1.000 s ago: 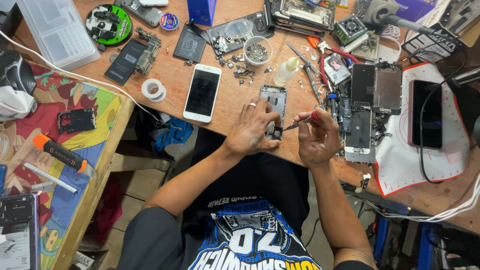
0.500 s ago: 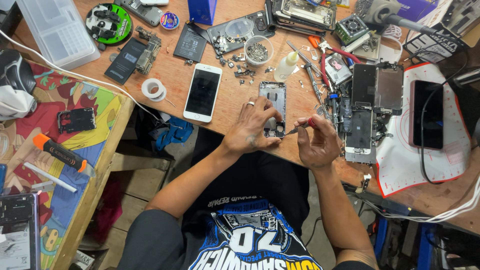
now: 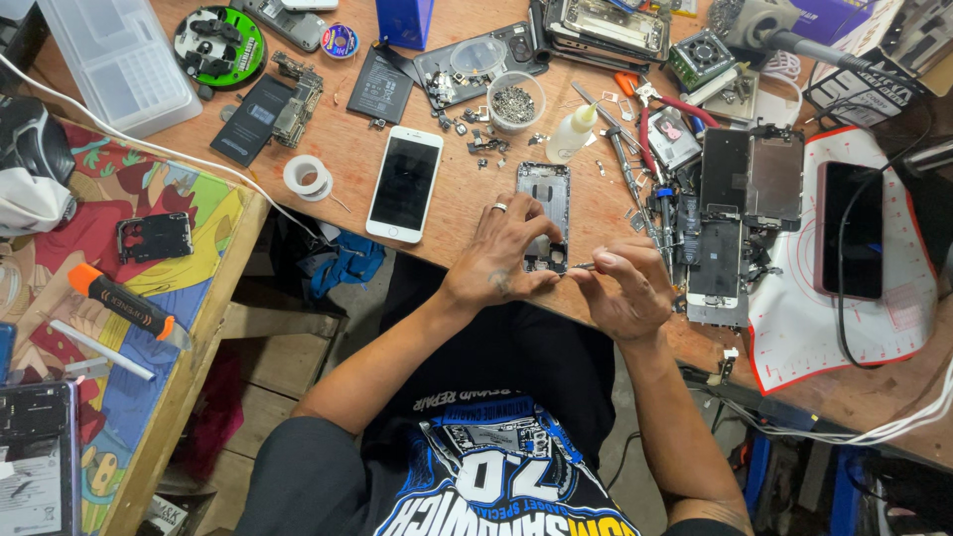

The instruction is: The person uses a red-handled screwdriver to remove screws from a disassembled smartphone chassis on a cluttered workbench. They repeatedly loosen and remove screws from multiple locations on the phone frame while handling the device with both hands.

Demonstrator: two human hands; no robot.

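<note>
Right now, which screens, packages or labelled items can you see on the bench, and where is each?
White phone: left of the left hand, flat, dark blank screen.
Red-edged phone: far right on the white mat, dark screen.
Black battery: above the white phone, flat rectangle with a pale label.
Blue box: top centre, upright.
Clear plastic case: top left, rectangular.

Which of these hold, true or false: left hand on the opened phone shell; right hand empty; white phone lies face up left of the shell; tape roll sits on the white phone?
1. Left hand rests on the opened phone shell: true.
2. Right hand is empty: false, it pinches a thin tool at the shell's lower end.
3. White phone lies face up left of the shell: true.
4. Tape roll sits on the white phone: false, it lies on the table beside it.
</note>
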